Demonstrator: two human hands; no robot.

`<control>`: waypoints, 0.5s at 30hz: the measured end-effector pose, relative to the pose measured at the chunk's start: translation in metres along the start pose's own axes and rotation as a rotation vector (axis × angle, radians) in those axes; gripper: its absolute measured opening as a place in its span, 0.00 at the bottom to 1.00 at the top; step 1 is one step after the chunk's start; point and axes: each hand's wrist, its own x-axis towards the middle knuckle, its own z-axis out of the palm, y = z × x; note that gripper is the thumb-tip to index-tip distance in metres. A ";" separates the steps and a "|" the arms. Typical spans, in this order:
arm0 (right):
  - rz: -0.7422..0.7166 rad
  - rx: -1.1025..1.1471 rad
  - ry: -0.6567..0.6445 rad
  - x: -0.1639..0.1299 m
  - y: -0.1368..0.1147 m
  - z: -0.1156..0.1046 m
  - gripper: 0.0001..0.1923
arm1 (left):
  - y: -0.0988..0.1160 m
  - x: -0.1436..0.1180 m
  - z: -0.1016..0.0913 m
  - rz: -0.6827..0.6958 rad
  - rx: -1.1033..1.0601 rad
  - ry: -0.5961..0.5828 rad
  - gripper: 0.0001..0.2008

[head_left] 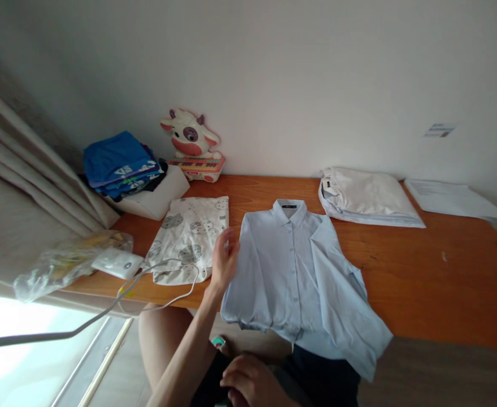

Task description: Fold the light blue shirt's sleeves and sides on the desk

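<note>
A light blue button-up shirt (269, 265) lies front side up on the table, its collar toward the wall and its hem hanging over the front edge. Its sleeve on the right is folded down over the front and reaches past the hem. At the shirt's left edge is my left hand (225, 261), open, with its fingers loosely bent. My right hand (252, 381) hovers low over my lap, below the hem, its fingers slightly curled and apart with nothing visible in them. To the left of my left hand lies a folded white cloth (189, 237) with grey animal prints.
A stack of blue and dark folded clothes (123, 161) rests on a white box (155, 198). Behind stands a cow toy keyboard (195, 150). Folded white garments (367, 195) and papers (452, 198) lie right. A plastic bag (74, 260), white device (119, 263) and cable (100, 316) are left.
</note>
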 end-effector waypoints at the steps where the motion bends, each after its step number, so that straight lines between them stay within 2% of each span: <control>1: -0.018 0.022 0.064 0.005 -0.011 -0.016 0.13 | 0.004 -0.029 -0.009 -0.054 -0.098 0.100 0.18; 3: -0.001 0.050 0.166 0.023 -0.032 -0.058 0.14 | 0.008 -0.092 -0.024 -0.163 -0.194 0.271 0.13; 5: 0.077 0.053 0.195 0.050 -0.048 -0.106 0.15 | 0.004 -0.151 -0.033 -0.253 -0.213 0.422 0.15; 8: 0.094 -0.045 0.206 0.106 -0.043 -0.168 0.18 | -0.010 -0.209 -0.037 -0.386 -0.214 0.447 0.23; 11: -0.025 -0.249 0.099 0.168 -0.007 -0.201 0.24 | -0.021 -0.226 -0.039 -0.452 -0.130 0.324 0.24; 15: -0.207 -0.560 -0.122 0.235 0.049 -0.213 0.25 | -0.020 -0.215 -0.051 -0.435 -0.078 0.138 0.16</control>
